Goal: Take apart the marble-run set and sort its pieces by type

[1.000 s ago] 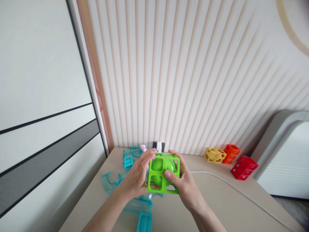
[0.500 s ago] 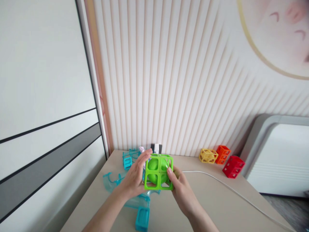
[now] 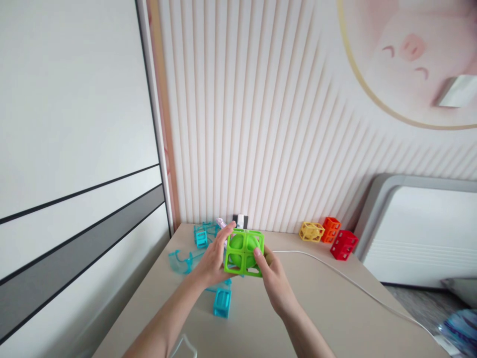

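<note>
The person holds a green lattice cube [image 3: 244, 252] above the beige table [image 3: 328, 308], in front of the ribbed wall panel [image 3: 261, 124]. A green rounded piece sits inside the cube's frame.

The left hand [image 3: 213, 258] cups the cube's left side; its fingers [image 3: 226, 233] lie pressed together along the upper left edge, with the thumb hidden behind the frame. The right hand [image 3: 274, 278] supports the lower right corner; its thumb [image 3: 258, 254] presses on the front face, and the remaining fingers curl behind the cube, out of sight. Both hands grip the cube firmly.

Handling judgement for the step in hand:
- Keep the grip on the frame bars, not on the inner piece, so that the piece remains free within the cage.
- Apply balanced pressure from both sides; the lattice looks thin and may flex under a one-sided squeeze.
- Hold the cube clear of the translucent teal track pieces [image 3: 182, 261] lying just beneath and left of it.

Further items: a teal block [image 3: 222, 302] near the wrists, a white cable [image 3: 346, 281] across the table, and yellow [image 3: 311, 231], orange [image 3: 331, 228] and red [image 3: 343, 244] lattice cubes well apart at the right.
</note>
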A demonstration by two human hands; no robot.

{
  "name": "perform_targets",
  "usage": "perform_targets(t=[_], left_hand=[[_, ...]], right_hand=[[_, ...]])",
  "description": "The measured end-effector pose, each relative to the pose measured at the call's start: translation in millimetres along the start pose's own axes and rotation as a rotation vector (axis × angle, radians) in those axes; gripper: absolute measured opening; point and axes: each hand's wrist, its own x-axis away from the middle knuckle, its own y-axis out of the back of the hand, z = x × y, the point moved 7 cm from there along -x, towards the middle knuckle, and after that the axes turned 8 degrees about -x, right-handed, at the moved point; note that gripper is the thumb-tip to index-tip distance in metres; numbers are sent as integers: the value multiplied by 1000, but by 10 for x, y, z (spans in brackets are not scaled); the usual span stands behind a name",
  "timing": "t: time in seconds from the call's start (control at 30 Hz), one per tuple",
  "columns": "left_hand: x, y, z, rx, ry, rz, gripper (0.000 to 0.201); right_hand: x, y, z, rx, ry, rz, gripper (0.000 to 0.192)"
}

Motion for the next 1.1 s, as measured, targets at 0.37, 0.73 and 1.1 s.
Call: perform_targets(t=[0.37, 0.73, 1.1], left_hand=[[-3, -38, 24, -84, 63, 47, 99], [-58, -197, -41, -397, -119, -47, 77], [55, -590, -257, -500, -302, 12, 48]], right_hand=[[-122, 95, -41, 136, -33, 44, 56], [-17, 326, -143, 622, 301, -205, 82], [134, 614, -452, 770, 255, -331, 107]])
